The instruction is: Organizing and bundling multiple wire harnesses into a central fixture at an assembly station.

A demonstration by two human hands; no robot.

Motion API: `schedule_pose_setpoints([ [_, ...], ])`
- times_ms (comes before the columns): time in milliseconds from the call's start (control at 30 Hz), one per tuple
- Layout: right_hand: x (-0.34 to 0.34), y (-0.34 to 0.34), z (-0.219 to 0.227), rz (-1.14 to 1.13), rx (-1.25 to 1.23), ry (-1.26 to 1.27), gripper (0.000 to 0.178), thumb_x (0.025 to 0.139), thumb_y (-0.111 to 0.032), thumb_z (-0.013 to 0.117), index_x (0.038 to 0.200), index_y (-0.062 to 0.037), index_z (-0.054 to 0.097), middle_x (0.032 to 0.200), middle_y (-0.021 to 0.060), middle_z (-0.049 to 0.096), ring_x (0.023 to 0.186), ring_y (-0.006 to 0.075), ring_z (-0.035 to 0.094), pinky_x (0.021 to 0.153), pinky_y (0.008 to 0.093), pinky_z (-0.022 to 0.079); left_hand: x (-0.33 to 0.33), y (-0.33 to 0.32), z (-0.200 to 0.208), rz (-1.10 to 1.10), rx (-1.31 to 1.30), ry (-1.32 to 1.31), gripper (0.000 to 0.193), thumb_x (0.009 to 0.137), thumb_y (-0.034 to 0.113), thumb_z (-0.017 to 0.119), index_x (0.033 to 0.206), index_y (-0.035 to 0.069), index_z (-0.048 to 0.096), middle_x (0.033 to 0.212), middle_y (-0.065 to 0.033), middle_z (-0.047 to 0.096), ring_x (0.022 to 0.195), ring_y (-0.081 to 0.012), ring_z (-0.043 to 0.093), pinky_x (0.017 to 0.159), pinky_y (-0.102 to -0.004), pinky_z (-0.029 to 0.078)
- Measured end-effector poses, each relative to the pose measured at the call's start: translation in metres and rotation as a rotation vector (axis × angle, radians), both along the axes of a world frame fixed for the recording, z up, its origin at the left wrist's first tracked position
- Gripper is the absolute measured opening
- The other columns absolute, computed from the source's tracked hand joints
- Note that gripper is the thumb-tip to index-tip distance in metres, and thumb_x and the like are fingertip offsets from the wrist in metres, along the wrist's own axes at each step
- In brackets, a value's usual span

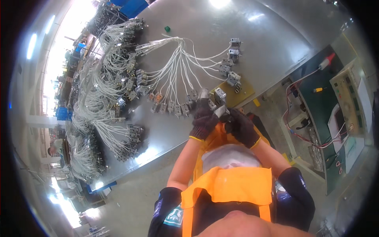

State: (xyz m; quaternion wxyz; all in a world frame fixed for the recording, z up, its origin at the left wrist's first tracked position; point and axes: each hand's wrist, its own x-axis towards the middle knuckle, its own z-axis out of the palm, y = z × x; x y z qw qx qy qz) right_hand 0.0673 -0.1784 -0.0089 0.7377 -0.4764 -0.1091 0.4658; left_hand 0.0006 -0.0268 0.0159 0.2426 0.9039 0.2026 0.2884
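Note:
My left hand (204, 115), in a dark knitted glove, is closed at the near edge of the metal table. My right hand (241, 127), gloved the same way, is closed close beside it. Between them is a small silver metal part (221, 111), gripped by both hands; its exact kind is too small to tell. A pale silvery tip (203, 93) shows at my left fingers. Just beyond stands a small metal box-shaped fitting (220, 93) by a yellowish board (241, 94). White cables (181, 51) fan out across the table, ending in several similar metal fittings (177, 109).
Large bundles of white cables (94, 94) with metal ends cover the table's left side. A green cap (167, 29) lies at the far side. To the right, a green-topped bench (316, 102) carries a control box (347, 96), a red-ended probe (327, 62) and scissors (338, 166).

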Motion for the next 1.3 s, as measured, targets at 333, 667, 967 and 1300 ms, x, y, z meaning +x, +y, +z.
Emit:
schedule_pose_setpoints([
  [333,0.090,0.041,0.012,-0.393,0.215,-0.111,0.026,0.101,-0.017,0.050,0.118,-0.0016,0.063,0.105,0.0070,0.066,0.087,0.0118,0.064,0.076,0.0282,0.055,-0.006,0.023,0.000,-0.209,-0.962,-0.197,0.049,0.093,0.002,0.062,0.139,0.003,0.044,0.116,-0.0053,0.058,0.103,-0.0126,0.055,0.091,-0.0284,0.048],
  [667,0.034,-0.011,0.007,-0.214,-0.057,-0.123,0.025,0.099,-0.018,0.056,0.119,-0.0037,0.062,0.097,0.0051,0.068,0.074,0.0094,0.064,0.065,0.0241,0.053,0.017,0.006,-0.002,-0.072,-0.154,0.033,0.059,0.087,0.021,0.072,0.135,-0.001,0.046,0.117,-0.0205,0.061,0.107,-0.0303,0.061,0.096,-0.0385,0.047],
  [967,0.018,0.015,0.000,-0.217,-0.095,-0.917,0.022,0.098,-0.014,0.059,0.115,-0.0028,0.064,0.098,0.0073,0.069,0.075,0.0117,0.065,0.067,0.0265,0.053,0.028,0.009,0.001,-0.083,-0.468,-0.001,0.054,0.083,0.032,0.076,0.122,-0.001,0.059,0.102,-0.0175,0.065,0.091,-0.0294,0.065,0.080,-0.0391,0.051],
  [1300,0.009,0.009,0.005,-0.162,-0.155,-0.666,0.026,0.092,-0.009,0.062,0.117,-0.0058,0.066,0.110,0.0125,0.067,0.088,0.0304,0.066,0.080,0.0370,0.052,0.026,0.011,0.002,-0.220,0.003,0.033,0.042,0.079,0.019,0.075,0.118,0.011,0.063,0.110,-0.0182,0.064,0.097,-0.0368,0.063,0.081,-0.0422,0.052],
])
